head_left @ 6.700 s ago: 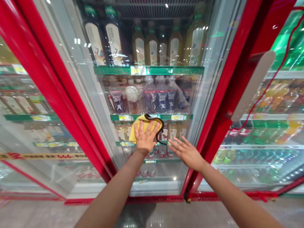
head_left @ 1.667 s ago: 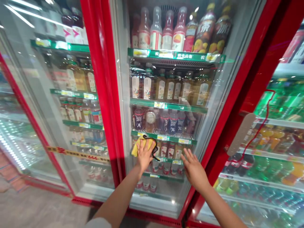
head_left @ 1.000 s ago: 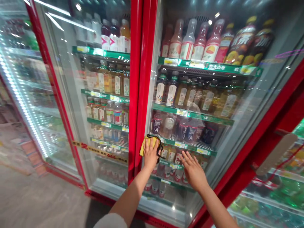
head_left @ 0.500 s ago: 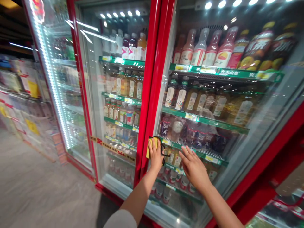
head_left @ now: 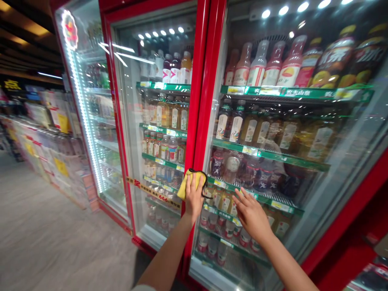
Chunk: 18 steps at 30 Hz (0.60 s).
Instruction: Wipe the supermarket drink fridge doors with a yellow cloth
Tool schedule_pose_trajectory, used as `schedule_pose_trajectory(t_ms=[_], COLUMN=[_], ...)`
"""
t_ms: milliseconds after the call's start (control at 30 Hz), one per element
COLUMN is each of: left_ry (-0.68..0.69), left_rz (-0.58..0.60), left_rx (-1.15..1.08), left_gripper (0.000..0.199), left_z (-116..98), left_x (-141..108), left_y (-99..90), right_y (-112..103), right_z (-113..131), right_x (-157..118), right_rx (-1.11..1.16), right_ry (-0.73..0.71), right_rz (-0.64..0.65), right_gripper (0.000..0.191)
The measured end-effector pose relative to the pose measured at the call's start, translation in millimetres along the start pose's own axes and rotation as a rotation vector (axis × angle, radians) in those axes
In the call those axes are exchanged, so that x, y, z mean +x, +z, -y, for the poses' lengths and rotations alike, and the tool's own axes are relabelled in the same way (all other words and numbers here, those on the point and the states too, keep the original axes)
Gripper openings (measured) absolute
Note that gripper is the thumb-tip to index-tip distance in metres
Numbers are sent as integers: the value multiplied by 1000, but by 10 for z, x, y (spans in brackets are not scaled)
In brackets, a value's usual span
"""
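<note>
My left hand presses a yellow cloth with a black edge flat against the red frame between two glass doors. Part of the cloth reaches onto the left door's edge, and the black trim sticks out to the right of my fingers. My right hand holds nothing; its fingers are apart, close to the right glass door. Whether its fingertips touch the glass, I cannot tell.
Drink bottles line the green-edged shelves behind the glass. Another lit cooler stands at the left, with stacked goods beyond it. Grey floor extends at the lower left. A printed strip crosses the left door.
My left hand has slid the cloth slightly left across the red frame, so more yellow shows. My right hand stays near the glass. The view has shifted a little.
</note>
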<state>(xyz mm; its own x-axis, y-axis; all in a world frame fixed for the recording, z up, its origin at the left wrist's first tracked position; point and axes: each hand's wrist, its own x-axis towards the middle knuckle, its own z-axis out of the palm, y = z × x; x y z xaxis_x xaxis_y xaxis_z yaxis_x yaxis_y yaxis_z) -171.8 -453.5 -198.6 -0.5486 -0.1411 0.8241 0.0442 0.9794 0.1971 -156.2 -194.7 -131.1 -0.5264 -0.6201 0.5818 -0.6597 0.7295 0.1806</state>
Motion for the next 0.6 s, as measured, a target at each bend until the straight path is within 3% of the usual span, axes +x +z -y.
schedule_pose_trajectory(t_ms=[67,200,300,467,600], left_ry=[-7,54,84,77,81], left_rz=[58,131,144,119,124], left_rx=[33,63,61,88,126], left_gripper=[104,113,112,107,103], left_z=[102,299,392,364,390], left_x=[8,-224,-194,217,105], left_y=[157,386,410,390,413], right_y=[18,43,22,-4,52], right_z=[8,-20,-68,-112,-75], right_x=[28,-4,-22,52,50], right_rx=[-9,-19,-13,-18,-7], right_ry=[12,39,41,84,87], right_rz=[-3,0,15,-12,-2], right_gripper=[46,49,49,45,47])
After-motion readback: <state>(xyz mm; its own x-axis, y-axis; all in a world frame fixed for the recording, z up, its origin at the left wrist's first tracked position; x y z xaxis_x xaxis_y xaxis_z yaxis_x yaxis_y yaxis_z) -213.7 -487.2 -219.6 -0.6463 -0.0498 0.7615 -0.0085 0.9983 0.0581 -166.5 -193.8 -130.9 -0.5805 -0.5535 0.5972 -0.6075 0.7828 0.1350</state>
